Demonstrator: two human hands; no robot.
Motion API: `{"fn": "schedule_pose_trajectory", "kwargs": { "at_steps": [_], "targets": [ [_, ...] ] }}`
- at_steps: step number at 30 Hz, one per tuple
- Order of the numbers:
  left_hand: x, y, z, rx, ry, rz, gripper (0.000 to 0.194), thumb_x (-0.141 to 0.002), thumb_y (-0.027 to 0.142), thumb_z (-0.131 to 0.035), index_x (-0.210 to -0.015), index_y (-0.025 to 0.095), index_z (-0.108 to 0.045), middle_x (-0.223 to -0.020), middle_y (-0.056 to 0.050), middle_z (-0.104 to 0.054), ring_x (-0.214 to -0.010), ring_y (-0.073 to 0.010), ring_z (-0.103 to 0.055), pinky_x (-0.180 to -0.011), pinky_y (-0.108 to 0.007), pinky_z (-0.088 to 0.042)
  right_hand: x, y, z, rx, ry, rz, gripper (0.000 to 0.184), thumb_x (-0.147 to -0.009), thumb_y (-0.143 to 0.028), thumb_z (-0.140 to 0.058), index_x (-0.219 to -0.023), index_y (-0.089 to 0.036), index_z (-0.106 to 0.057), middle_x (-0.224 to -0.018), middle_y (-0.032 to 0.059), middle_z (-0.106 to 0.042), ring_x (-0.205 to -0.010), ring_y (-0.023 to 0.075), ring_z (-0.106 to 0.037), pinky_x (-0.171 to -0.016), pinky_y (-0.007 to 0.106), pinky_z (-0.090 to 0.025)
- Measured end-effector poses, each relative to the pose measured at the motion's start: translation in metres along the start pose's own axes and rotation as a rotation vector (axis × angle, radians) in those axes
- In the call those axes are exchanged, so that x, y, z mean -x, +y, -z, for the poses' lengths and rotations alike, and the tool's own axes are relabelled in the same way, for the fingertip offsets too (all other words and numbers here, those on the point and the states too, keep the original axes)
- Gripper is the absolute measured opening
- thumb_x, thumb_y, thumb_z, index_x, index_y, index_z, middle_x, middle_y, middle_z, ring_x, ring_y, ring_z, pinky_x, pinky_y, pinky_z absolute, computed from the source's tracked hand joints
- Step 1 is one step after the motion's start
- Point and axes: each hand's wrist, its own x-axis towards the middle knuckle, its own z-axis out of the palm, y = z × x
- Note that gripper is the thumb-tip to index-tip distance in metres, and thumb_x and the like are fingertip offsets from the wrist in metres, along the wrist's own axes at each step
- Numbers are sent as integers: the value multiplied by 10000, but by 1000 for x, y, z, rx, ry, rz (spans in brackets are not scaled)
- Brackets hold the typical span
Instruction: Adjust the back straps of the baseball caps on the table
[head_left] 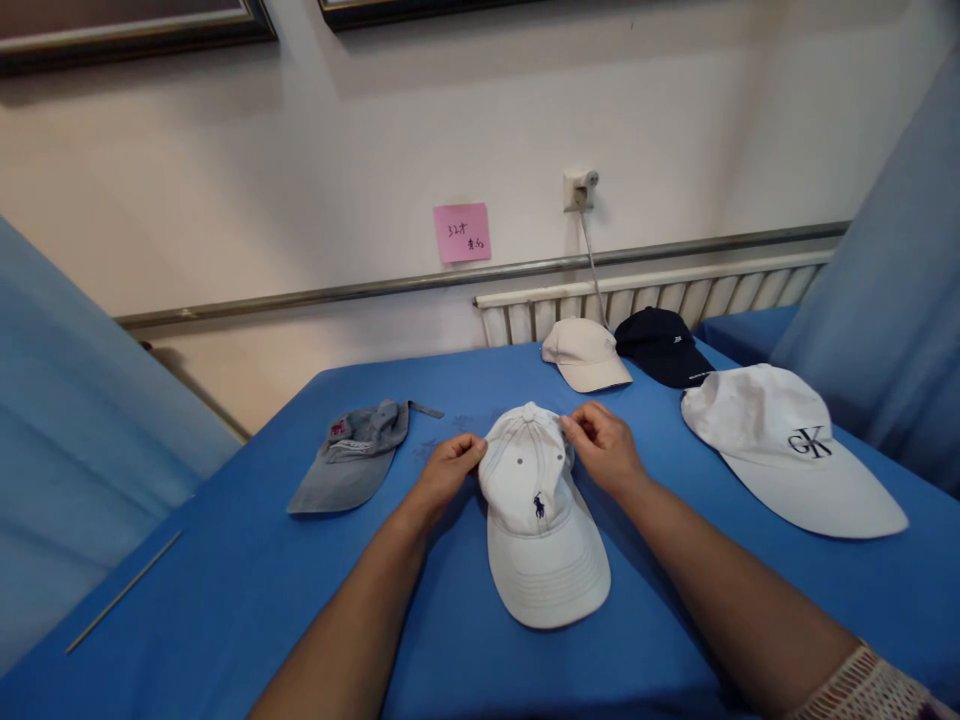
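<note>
In the head view, a white baseball cap with a small dark horse-rider logo sits at the middle of the blue-covered table, its brim pointing toward me. My left hand pinches the left side of its crown between thumb and fingers. On the opposite side, my right hand grips the crown near its upper right edge. The fingertips behind the fabric are hidden. Left of the white cap lies a grey cap with a red mark and a loose strap.
At the back right are a cream cap and a navy cap. A large white cap with black letters lies at the right. A thin stick rests at left. Blue curtains flank the table; a radiator stands behind.
</note>
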Motion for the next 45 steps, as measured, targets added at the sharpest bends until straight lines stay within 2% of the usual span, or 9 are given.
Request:
{"fn": "schedule_pose_trajectory", "kwargs": {
  "at_steps": [3,8,13,16,19,27,32,38,45],
  "targets": [
    [-1,-2,4,103,-36,44,361,-698,469,-714,-646,158,-540,-598,31,-496,-553,-92,-420,-545,-214,-330,4,-2,-3,-36,-152,-5,240,-872,-387,-561,-705,-216,-547,-646,-22,-566,-579,130,-510,-569,250,-379],
    [-5,-3,9,163,-36,27,375,-761,489,-630,-614,169,-499,-592,21,-513,-538,-102,-447,-559,-235,-376,7,8,-15,-46,-212,-88,221,-864,-392,-564,-728,-217,-565,-646,-20,-587,-587,136,-516,-567,244,-369],
    [5,7,4,-394,279,-334,274,-797,415,-621,-676,184,-536,-627,13,-534,-604,-135,-502,-606,-264,-414,9,12,-21,-63,-237,-152,249,-875,-414,-522,-727,-217,-554,-604,-24,-561,-563,139,-488,-554,249,-350],
    [16,13,-5,-708,239,-611,155,-825,342,-619,-872,195,-609,-875,-48,-645,-827,-192,-590,-770,-328,-472,10,11,-22,-93,-236,-131,246,-883,-407,-502,-741,-214,-557,-626,-18,-568,-588,143,-499,-578,253,-361],
    [20,14,-14,-905,183,-762,295,-836,308,-618,-1115,213,-598,-1155,-99,-638,-1102,-260,-563,-966,-432,-433,11,10,-22,-147,-248,-120,246,-892,-397,-483,-744,-212,-550,-629,-19,-564,-595,144,-501,-592,254,-372],
    [10,-2,-17,-929,196,-656,329,-842,298,-612,-1152,195,-578,-1071,-79,-681,-979,-239,-627,-882,-403,-513,13,11,-26,-221,-246,-181,250,-895,-403,-480,-750,-214,-554,-576,-34,-535,-551,141,-494,-556,249,-377],
    [12,-2,-19,-904,299,-723,328,-857,268,-594,-1177,200,-561,-1205,-96,-624,-1140,-243,-567,-993,-421,-463,14,10,-28,-282,-252,-206,256,-898,-402,-477,-739,-212,-544,-558,-41,-519,-535,134,-483,-547,248,-376],
    [15,1,-24,-1010,222,-716,355,-849,330,-617,-1170,188,-561,-1200,-107,-615,-1129,-265,-554,-985,-442,-450,15,10,-30,-318,-232,-206,258,-898,-406,-481,-743,-209,-543,-575,-39,-517,-546,129,-470,-547,242,-379],
    [13,6,-42,-1072,340,-689,217,-794,303,-663,-975,186,-634,-1255,-128,-567,-1146,-311,-509,-984,-495,-409,17,8,-31,-394,-242,-208,285,-896,-445,-486,-751,-207,-544,-568,-44,-498,-536,126,-451,-537,241,-381]
  ]
}}
